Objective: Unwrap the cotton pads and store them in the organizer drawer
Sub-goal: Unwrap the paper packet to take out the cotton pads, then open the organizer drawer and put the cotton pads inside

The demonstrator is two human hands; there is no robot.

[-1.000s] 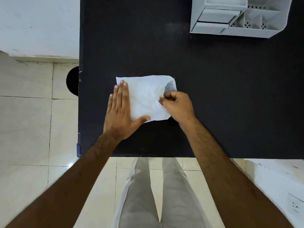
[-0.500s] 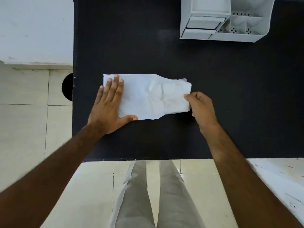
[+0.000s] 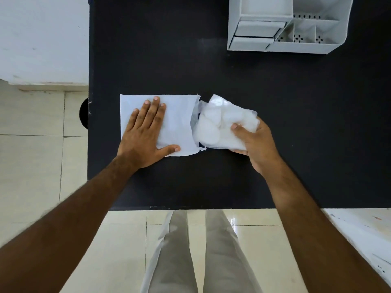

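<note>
Head view
Left hand (image 3: 146, 132): grip spread flat, pressing the white wrapper (image 3: 179, 123) on the black counter (image 3: 296, 123).
Right hand (image 3: 256, 142): grip pinching the clear bag of cotton pads (image 3: 220, 123), just beside the wrapper's open end.
Organizer (image 3: 317, 45): far right, drawers closed.

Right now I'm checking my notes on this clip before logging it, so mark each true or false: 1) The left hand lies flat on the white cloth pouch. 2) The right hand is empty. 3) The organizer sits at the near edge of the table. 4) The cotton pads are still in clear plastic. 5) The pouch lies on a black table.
1) True: the left hand presses flat on the white cloth pouch.
2) False: the right hand has its grip on the pack of cotton pads.
3) False: the organizer stands at the far right.
4) True: clear plastic covers them.
5) True: it lies on the black table.
</note>
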